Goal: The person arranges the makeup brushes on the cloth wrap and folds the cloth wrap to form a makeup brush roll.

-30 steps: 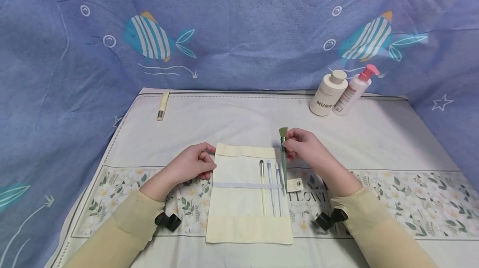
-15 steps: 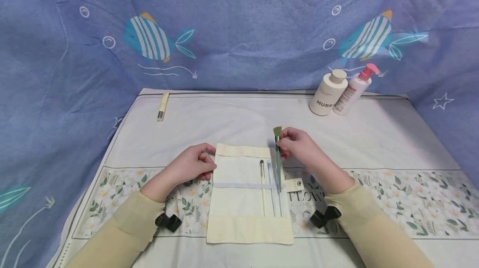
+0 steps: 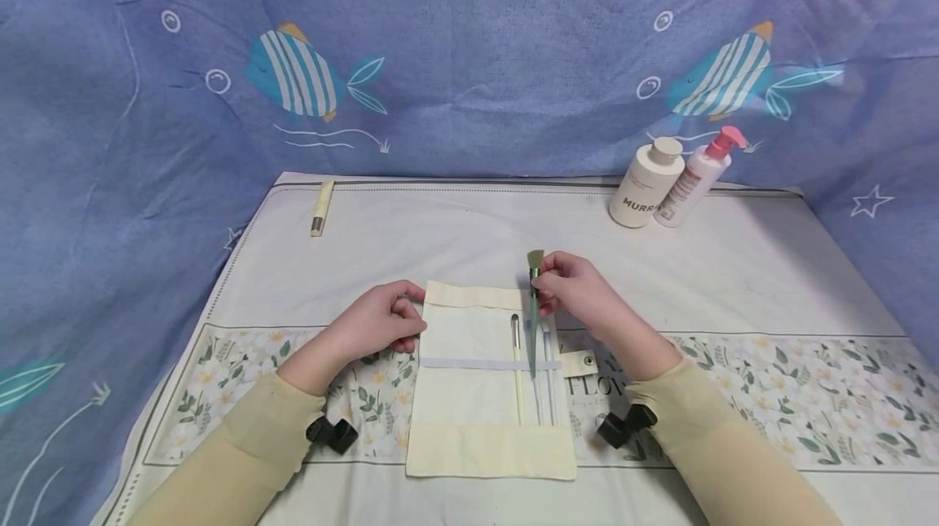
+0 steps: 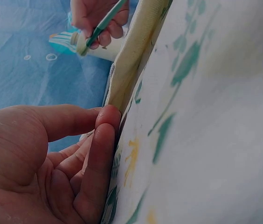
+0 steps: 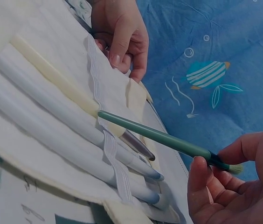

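A cream fabric brush roll (image 3: 464,451) lies unrolled on the table, with a pale elastic band (image 5: 109,144) across its middle. Under the band sit a cream-handled brush (image 3: 517,395) and two blue-tipped brushes (image 5: 99,170) on the right side. My right hand (image 3: 575,289) pinches a green makeup brush (image 5: 159,136) near its bristles, which point up and away. Its handle end comes down at the band, overlapping it beside the cream-handled brush. At the roll's upper left edge, my left hand (image 3: 383,318) pinches the fabric between thumb and finger (image 4: 106,119).
A snap tab (image 3: 579,363) sticks out from the roll's right edge. A white bottle (image 3: 644,187) and a pink-topped pump bottle (image 3: 693,183) stand at the back right. A cream tube (image 3: 321,209) lies at the back left. A blue fish-print curtain (image 3: 469,61) hangs behind.
My right hand has carried the green makeup brush leftward, from the roll's right edge to over the brushes by the band. The left hand has stayed at the roll's left edge.
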The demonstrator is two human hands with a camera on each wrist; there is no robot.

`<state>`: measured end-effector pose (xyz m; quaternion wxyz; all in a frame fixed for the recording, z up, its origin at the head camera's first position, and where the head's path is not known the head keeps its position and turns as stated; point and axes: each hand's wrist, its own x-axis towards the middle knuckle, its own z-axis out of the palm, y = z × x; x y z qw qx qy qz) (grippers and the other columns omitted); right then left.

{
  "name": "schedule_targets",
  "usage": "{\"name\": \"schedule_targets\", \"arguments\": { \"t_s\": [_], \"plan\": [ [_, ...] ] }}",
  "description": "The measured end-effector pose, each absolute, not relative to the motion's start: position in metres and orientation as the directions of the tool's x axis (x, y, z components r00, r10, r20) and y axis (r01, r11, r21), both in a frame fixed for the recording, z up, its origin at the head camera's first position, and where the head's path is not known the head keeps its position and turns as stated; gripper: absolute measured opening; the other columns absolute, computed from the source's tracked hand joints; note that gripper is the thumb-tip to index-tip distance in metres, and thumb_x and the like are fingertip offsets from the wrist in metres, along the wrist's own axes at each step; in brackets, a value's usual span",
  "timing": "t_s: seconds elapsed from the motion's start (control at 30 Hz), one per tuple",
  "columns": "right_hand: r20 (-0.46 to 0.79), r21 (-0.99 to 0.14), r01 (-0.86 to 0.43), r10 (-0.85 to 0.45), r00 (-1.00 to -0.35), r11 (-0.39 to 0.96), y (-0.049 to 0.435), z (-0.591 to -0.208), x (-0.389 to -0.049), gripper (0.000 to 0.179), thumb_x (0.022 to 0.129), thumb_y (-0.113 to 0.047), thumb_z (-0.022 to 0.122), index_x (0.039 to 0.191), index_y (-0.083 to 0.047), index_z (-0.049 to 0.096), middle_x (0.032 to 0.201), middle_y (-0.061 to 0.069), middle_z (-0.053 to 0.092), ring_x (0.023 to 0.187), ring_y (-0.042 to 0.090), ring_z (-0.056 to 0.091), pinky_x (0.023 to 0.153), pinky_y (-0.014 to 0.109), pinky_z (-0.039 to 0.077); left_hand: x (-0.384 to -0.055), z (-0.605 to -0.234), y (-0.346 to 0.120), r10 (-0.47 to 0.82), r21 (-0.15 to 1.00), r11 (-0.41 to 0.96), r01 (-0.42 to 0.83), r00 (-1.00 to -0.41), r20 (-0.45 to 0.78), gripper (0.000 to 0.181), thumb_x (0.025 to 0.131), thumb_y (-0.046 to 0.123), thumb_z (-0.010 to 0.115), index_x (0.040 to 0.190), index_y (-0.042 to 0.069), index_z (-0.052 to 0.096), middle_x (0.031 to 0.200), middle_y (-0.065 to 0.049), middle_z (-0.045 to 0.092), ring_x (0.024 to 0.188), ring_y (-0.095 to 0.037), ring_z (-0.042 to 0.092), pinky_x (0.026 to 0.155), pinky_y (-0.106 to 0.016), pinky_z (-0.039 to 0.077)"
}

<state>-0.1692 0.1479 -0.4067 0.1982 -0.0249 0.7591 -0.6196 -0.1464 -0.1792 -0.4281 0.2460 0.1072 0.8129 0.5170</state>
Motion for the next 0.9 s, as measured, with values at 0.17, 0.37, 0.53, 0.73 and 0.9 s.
{"name": "schedule_targets", "arguments": {
  "t_s": [0.17,0.37,0.53,0.73,0.9],
  "plan": [
    [-0.269,-0.952,0.211,-0.284,-0.92,0.221,0.144,-0.408,-0.17,0.013,0.099,-0.005,0.053,0.107,0.004,0.048,0.086,0.008,0.053,0.069,0.014,0.059,0.07,0.034,0.062,-0.146,-0.427,-0.179,0.43,0.894,0.442,-0.077,-0.856,-0.287,0.041,0.098,0.006,0.067,0.136,-0.001,0.053,0.081,-0.008,0.071,0.066,-0.022,0.069,0.065,-0.034,0.058],
    [-0.294,-0.947,0.241,-0.269,-0.917,0.212,0.14,-0.408,-0.17,0.014,0.1,-0.006,0.054,0.108,0.002,0.047,0.09,0.008,0.054,0.069,0.016,0.062,0.072,0.034,0.062,-0.146,-0.427,-0.179,0.429,0.893,0.444,-0.08,-0.855,-0.29,0.041,0.098,0.006,0.067,0.136,-0.001,0.053,0.081,-0.008,0.071,0.066,-0.022,0.069,0.066,-0.034,0.058],
    [-0.301,-0.947,0.256,-0.254,-0.919,0.197,0.136,-0.411,-0.169,0.014,0.101,-0.007,0.055,0.111,0.001,0.048,0.093,0.008,0.057,0.074,0.017,0.065,0.074,0.034,0.063,-0.146,-0.427,-0.178,0.425,0.89,0.449,-0.082,-0.856,-0.294,0.041,0.098,0.006,0.067,0.136,-0.001,0.053,0.081,-0.008,0.071,0.066,-0.022,0.069,0.066,-0.035,0.058],
    [-0.283,-0.956,0.248,-0.256,-0.924,0.158,0.135,-0.414,-0.168,0.016,0.101,-0.007,0.054,0.112,0.002,0.047,0.09,0.008,0.056,0.075,0.018,0.068,0.075,0.034,0.063,-0.147,-0.427,-0.178,0.426,0.888,0.453,-0.077,-0.856,-0.292,0.041,0.098,0.007,0.067,0.136,0.0,0.053,0.081,-0.008,0.071,0.065,-0.022,0.069,0.067,-0.035,0.058],
    [-0.261,-0.963,0.235,-0.243,-0.934,0.13,0.134,-0.414,-0.168,0.019,0.102,-0.005,0.053,0.117,0.005,0.046,0.091,0.008,0.056,0.074,0.017,0.069,0.074,0.032,0.063,-0.147,-0.427,-0.179,0.426,0.888,0.453,-0.075,-0.857,-0.29,0.041,0.098,0.007,0.067,0.136,-0.001,0.053,0.08,-0.007,0.07,0.065,-0.022,0.069,0.067,-0.035,0.057]
  ]
}}
